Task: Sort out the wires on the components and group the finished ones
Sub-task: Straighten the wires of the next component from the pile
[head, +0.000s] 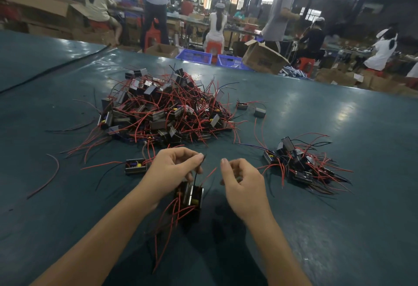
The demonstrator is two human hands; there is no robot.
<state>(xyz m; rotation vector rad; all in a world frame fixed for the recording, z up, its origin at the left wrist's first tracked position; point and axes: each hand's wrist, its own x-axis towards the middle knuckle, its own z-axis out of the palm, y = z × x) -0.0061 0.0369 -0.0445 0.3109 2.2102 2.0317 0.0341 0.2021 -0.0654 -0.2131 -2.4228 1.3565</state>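
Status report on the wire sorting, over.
Left hand pinches black wire of component. Right hand curled beside it, grip unclear. Small group right, big pile ahead; nothing blocking.

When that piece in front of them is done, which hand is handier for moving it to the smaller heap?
Probably the right hand: it seems free and lies nearer the smaller heap. The left hand pinches the black wire of the component.
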